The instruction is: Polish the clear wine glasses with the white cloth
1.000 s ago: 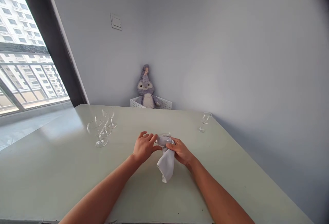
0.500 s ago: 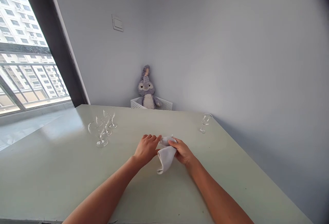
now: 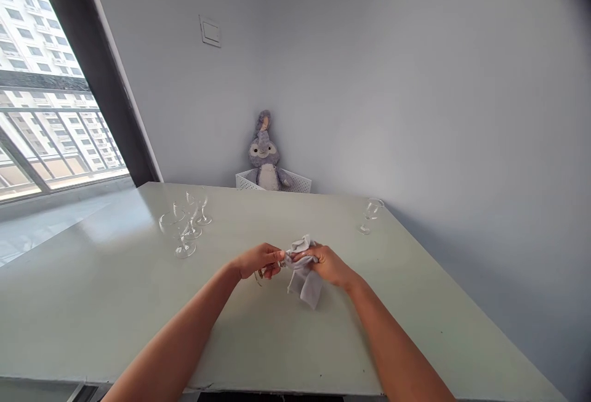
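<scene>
My left hand is closed around the stem of a stemmed glass, whose round foot shows below the fingers. Over the other end of that glass lies a white cloth, and its bowl is hidden there. My right hand is closed on the cloth, pressing it around the glass, with a loose fold hanging below. Both hands are just above the middle of the table.
Three stemmed glasses stand upright at the left of the pale table. One more glass stands near the right edge. Behind the table, a plush toy sits in a white basket against the wall.
My left hand has turned and now grips the glass by its stem. The cloth has shifted and bunched around the bowl under my right hand. The view has tilted slightly downward.
</scene>
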Tool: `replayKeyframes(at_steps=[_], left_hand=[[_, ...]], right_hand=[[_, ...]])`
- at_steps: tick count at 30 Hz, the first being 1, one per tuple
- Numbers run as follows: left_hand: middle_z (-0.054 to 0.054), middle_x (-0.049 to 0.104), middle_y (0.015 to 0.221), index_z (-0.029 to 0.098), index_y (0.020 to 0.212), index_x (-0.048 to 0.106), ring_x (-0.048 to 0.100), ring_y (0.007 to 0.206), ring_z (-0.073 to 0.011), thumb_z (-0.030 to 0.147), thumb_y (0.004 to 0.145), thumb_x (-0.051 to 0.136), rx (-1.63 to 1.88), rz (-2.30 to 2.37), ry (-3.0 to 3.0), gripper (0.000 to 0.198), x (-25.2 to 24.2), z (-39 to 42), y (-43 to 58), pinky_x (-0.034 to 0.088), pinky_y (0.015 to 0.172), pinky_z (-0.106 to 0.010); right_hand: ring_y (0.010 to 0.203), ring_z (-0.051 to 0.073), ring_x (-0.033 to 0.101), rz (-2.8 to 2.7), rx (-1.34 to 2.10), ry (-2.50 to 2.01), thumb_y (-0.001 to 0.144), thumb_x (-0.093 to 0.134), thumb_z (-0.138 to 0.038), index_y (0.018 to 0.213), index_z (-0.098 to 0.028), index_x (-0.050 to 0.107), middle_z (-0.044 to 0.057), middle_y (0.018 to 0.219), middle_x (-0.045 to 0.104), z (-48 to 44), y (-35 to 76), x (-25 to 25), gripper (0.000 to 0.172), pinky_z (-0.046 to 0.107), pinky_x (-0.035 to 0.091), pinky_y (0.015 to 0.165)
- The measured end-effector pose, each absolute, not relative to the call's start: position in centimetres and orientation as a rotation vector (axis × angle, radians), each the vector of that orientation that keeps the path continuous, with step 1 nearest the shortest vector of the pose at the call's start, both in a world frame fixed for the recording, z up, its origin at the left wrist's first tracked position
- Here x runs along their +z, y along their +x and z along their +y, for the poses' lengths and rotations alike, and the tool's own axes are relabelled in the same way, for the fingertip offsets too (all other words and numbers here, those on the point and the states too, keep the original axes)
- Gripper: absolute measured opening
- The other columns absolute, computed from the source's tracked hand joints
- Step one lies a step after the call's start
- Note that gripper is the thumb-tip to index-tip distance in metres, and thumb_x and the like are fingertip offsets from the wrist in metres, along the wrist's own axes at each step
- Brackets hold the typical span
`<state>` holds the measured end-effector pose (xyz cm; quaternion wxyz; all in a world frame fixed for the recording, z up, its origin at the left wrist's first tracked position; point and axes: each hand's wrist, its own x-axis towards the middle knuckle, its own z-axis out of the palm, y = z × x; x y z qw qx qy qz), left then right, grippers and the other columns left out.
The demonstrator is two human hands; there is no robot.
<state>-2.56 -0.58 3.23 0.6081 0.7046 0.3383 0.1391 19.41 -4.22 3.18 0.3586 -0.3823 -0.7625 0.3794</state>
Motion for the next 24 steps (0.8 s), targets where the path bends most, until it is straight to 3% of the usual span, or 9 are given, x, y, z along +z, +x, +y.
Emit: replayKeyframes(at_steps=[4,8,11,14,16,19,22,24], left_hand=[[0.003,0.051,0.059,0.015,0.086,0.060,0.041,0.047,-0.0060,0.052,0.070,0.053,0.476,0.941,1.614,0.041,2.4,0.2,-2.6,0.031,0.049,-0.020],[0.002,0.054,0.066,0.018,0.105,0.055,0.043,0.050,-0.0076,0.043,0.071,0.051,0.556,1.135,1.665,0.042,1.3,0.9,-2.6,0.033,0.050,-0.022],[0.001,0.053,0.060,0.016,0.087,0.061,0.045,0.049,-0.0101,0.036,0.073,0.047,0.501,1.222,1.903,0.028,0.6,0.5,-1.9,0.034,0.050,-0.023],[-0.001,0.052,0.055,0.017,0.062,0.058,0.048,0.054,-0.0134,0.031,0.070,0.052,0.505,1.295,2.088,0.017,0.5,-0.6,-0.8,0.034,0.054,-0.025],[-0.002,0.055,0.062,0.019,0.067,0.059,0.051,0.060,-0.0153,0.030,0.072,0.052,0.542,1.277,2.290,0.013,0.6,-1.6,-0.2,0.034,0.059,-0.026],[-0.003,0.059,0.070,0.023,0.100,0.056,0.054,0.065,-0.0166,0.027,0.078,0.047,0.566,1.145,2.698,0.024,0.9,-2.7,0.4,0.036,0.065,-0.028],[-0.003,0.059,0.072,0.023,0.120,0.044,0.054,0.065,-0.0166,0.026,0.083,0.042,0.634,1.125,2.820,0.038,0.7,-3.2,0.8,0.036,0.065,-0.029],[-0.002,0.060,0.074,0.024,0.121,0.043,0.054,0.065,-0.0159,0.027,0.083,0.042,0.720,1.186,2.744,0.038,0.4,-3.2,1.1,0.037,0.065,-0.028]], right_hand=[[0.103,0.020,0.050,-1.725,0.506,-1.206,0.073,0.041,-0.009,0.098,-0.027,0.064,0.001,0.107,0.061,-3.1,21.0,2.5,0.039,0.039,0.036,0.092],[0.117,0.023,0.041,-1.687,0.158,-1.209,0.081,0.042,-0.020,0.122,-0.026,0.048,0.004,0.125,0.050,-3.9,20.0,2.6,0.042,0.043,0.028,0.099],[0.124,0.026,0.032,-2.092,0.110,-1.027,0.081,0.048,-0.028,0.124,-0.025,0.046,0.005,0.124,0.051,-4.8,17.4,2.2,0.043,0.048,0.018,0.103],[0.120,0.027,0.037,-2.197,0.101,-0.989,0.083,0.046,-0.027,0.113,-0.024,0.056,0.007,0.110,0.061,-4.9,15.9,1.5,0.032,0.050,0.016,0.103],[0.107,0.026,0.049,-2.051,0.190,-1.102,0.083,0.044,-0.030,0.101,-0.021,0.062,0.009,0.101,0.064,-4.5,16.3,1.2,0.026,0.047,0.024,0.099],[0.080,0.024,0.060,-1.672,0.681,-1.257,0.080,0.046,-0.042,0.074,-0.017,0.065,0.007,0.076,0.066,-3.7,18.1,1.3,0.032,0.037,0.043,0.079],[0.060,0.021,0.060,-1.173,1.297,-1.178,0.074,0.051,-0.051,0.064,-0.015,0.060,0.004,0.058,0.062,-3.1,19.4,1.5,0.038,0.031,0.045,0.060],[0.057,0.020,0.060,-0.853,1.510,-1.046,0.071,0.054,-0.053,0.067,-0.015,0.060,0.004,0.057,0.062,-2.9,19.3,1.5,0.038,0.031,0.046,0.058]])
